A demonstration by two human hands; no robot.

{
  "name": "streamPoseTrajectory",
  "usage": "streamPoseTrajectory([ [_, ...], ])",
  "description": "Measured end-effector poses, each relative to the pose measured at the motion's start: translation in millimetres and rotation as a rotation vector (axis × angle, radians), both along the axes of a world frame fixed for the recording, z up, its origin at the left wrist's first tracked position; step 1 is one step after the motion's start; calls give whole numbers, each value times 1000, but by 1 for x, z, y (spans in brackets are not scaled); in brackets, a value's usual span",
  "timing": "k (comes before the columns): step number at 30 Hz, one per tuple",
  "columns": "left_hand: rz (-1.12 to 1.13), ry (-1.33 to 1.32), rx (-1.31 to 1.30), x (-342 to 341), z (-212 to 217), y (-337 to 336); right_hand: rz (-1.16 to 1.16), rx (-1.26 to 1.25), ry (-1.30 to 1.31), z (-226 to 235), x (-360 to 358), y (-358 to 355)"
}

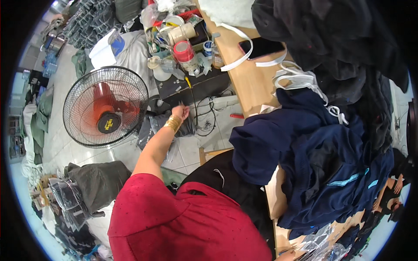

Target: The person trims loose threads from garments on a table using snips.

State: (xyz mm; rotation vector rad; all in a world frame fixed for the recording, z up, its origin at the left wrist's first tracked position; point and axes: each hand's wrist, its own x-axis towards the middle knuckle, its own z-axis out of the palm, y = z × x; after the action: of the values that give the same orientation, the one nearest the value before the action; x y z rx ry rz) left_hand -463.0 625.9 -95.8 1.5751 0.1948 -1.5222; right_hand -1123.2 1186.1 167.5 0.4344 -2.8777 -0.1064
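My left hand [181, 112] reaches down and forward from a red sleeve, with gold bangles [173, 123] on the wrist. Its fingers curl at the top edge of a clear plastic bag holding a dark garment [153, 130] that lies on the tiled floor beside a standing fan [106, 106]. I cannot tell whether the fingers grip the bag. Only a sliver of my right hand [286, 255] shows at the lower edge, next to crinkled plastic bags [320, 245]. A pile of navy garments [313, 152] lies on the wooden table [248, 82] to my right.
A low black stand [196, 85] beyond the hand carries tape rolls, cups and clutter. Cables [205, 119] and a red-handled tool [237, 116] lie on the floor. A phone [261, 47], white straps [300, 80] and black garments [331, 39] are on the table. A grey garment [98, 182] lies at the left.
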Motion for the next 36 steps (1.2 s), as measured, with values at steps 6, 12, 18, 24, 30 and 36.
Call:
streamPoseTrajectory([
  [6, 208, -167, -64, 72, -62, -49, -206, -192, -279, 40, 10, 16],
  [12, -1, -69, -204, 139, -116, -100, -93, -329, -349, 72, 62, -11],
  [18, -456, -300, -314, 157, -153, -183, -134, -292, -247, 82, 100, -42],
  [24, -79, -258, -113, 96, -74, -97, -346, -757, -396, 119, 112, -61],
  [30, -821, -36, -376, 36, 90, -59, -173, -1501, -671, 116, 114, -83],
  [36, -1087, 743, -1058, -43, 243, -53, 61, -1629, -759, 124, 92, -127],
])
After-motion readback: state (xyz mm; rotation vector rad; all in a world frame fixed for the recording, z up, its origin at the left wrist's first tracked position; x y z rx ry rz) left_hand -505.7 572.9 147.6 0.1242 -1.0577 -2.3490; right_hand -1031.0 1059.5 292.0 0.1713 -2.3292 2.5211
